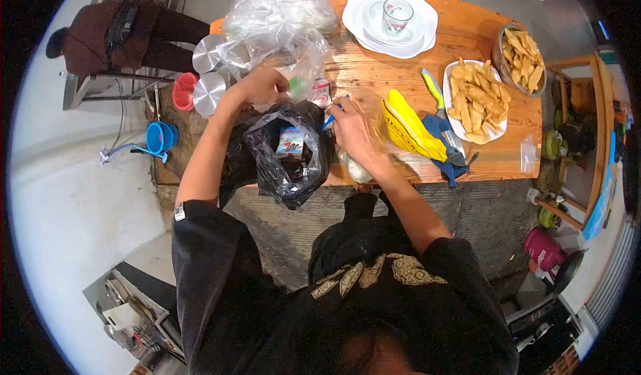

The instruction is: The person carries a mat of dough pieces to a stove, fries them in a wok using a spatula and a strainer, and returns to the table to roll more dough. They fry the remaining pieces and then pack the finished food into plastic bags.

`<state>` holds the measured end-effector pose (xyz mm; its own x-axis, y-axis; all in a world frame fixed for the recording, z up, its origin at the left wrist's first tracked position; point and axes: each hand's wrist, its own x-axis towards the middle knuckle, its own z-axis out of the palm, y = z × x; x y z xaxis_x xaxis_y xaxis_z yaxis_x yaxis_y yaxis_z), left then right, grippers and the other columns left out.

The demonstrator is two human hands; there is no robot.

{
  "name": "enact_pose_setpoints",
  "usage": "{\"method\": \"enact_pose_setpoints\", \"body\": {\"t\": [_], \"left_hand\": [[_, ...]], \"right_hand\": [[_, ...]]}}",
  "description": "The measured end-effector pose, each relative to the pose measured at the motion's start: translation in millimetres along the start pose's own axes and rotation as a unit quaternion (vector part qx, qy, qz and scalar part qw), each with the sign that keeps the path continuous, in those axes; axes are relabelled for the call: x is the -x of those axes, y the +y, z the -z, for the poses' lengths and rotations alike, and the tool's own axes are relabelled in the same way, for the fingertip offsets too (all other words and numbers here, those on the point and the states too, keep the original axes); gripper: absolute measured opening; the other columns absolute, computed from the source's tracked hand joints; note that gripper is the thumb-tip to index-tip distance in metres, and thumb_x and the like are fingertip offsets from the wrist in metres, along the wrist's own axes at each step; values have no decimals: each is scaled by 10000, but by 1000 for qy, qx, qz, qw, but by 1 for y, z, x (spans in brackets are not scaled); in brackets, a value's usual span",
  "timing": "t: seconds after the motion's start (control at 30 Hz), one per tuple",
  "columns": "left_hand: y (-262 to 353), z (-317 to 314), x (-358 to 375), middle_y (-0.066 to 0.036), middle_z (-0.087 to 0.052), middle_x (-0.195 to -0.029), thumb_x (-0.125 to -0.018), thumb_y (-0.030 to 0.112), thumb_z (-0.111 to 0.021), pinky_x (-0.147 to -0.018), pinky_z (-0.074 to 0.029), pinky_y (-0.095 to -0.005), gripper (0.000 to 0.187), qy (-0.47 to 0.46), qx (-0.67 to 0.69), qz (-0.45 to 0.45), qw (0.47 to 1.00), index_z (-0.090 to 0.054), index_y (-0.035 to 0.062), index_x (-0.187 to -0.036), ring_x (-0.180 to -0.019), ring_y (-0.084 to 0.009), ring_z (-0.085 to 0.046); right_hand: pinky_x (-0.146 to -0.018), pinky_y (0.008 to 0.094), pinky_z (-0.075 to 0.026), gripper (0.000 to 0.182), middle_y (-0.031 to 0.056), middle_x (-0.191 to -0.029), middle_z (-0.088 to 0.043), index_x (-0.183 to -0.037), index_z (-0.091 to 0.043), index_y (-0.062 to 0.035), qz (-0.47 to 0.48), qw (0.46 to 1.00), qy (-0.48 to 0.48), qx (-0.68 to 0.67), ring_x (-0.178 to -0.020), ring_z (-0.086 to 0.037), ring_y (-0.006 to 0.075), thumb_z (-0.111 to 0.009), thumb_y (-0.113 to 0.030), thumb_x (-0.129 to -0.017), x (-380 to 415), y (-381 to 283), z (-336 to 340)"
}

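Note:
My left hand (264, 86) is closed, its fingers curled in at the edge of a clear plastic bag (304, 61); what they grip is hidden. Between the fingers of my right hand (354, 132) is a slim blue object (331, 117), too small to name. Just below both hands a black plastic bag (257, 138) hangs open at the table's near edge, with a blue-and-white packet (291, 141) inside. A small red-and-white packet (321, 93) lies between the hands. Under my right wrist sits a pale, rounded wrapped item (358, 170).
Right of my hands are a yellow packet (412, 126), a dark blue cloth (437, 131), a green-handled knife (433, 89) and fried strips on a white plate (475, 136). Farther back, a glass (397, 16) stands on stacked white plates (354, 18). A person (100, 38) is at left.

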<state>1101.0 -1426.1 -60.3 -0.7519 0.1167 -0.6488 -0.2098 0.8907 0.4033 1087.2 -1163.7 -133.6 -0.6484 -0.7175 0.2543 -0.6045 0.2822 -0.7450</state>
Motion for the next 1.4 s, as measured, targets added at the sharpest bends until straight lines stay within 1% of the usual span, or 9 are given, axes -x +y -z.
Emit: {"method": "enact_pose_setpoints", "body": {"t": [0.13,0.23,0.33,0.37,0.47,0.5,0.6,0.9,1.4], "left_hand": [[-20,23,9,-120,-649,-730,-767,238,-662,-602,-495,-345,288,401,-35,85,912,-602,27,-954,-650,-264,-647],[-20,39,11,-137,-627,-678,-707,229,-663,-650,-496,-369,253,472,144,208,845,-575,-8,-732,-689,-261,-635],[-46,23,-7,-120,-587,-598,-691,234,-672,-605,-488,-371,279,518,188,128,824,-508,10,-659,-609,-256,-612],[-10,30,2,-148,-604,-705,-673,252,-688,-631,-479,-379,265,460,71,227,856,-568,18,-709,-665,-256,-608],[-7,-10,-12,-164,-602,-874,-660,264,-698,-684,-476,-379,258,530,-107,17,841,-638,44,-781,-746,-269,-595],[-1,-15,-10,-162,-582,-1029,-668,261,-697,-770,-480,-399,303,431,-110,32,895,-675,92,-919,-884,-304,-593],[-4,-32,-25,-152,-596,-1048,-687,248,-691,-816,-485,-416,351,257,-123,79,955,-658,120,-1012,-949,-326,-597],[-53,-56,-73,-146,-645,-992,-715,186,-624,-822,-486,-416,265,142,-96,116,978,-644,121,-971,-960,-325,-606],[13,27,1,-126,-657,-917,-812,57,-590,-756,-518,-333,201,330,53,-115,935,-584,51,-1013,-840,-235,-648]], "right_hand": [[-767,431,-463,246,166,-975,-546,-938,-603,-7,-6,1000,-4,1,-929,-545,367,-539,68,-713,-3,1,-1],[-805,443,-467,237,185,-979,-549,-926,-617,10,-15,1000,-22,7,-944,-546,363,-537,58,-709,-6,-2,3],[-800,446,-469,220,182,-990,-546,-910,-623,-1,-24,997,-41,64,-944,-546,350,-556,36,-704,-12,1,1],[-776,442,-472,227,175,-969,-546,-914,-623,-9,-27,996,-40,75,-927,-546,350,-550,31,-703,-14,2,0],[-722,435,-479,236,161,-931,-548,-917,-626,-26,-39,994,-30,98,-891,-550,348,-546,13,-698,-29,3,-12],[-714,437,-482,231,160,-934,-551,-912,-629,-26,-42,994,-20,97,-889,-552,347,-553,4,-695,-37,5,-20],[-688,444,-490,169,155,-949,-562,-831,-649,-19,-54,991,1,123,-886,-561,340,-585,-18,-674,-59,13,-39],[-702,443,-513,122,247,-803,-638,-751,-667,-9,-135,959,-170,184,-791,-643,383,-592,-46,-661,-103,40,-62],[-833,436,-472,211,237,-1038,-546,-897,-646,30,8,998,33,46,-968,-539,379,-599,-16,-697,-88,-33,24]]}}
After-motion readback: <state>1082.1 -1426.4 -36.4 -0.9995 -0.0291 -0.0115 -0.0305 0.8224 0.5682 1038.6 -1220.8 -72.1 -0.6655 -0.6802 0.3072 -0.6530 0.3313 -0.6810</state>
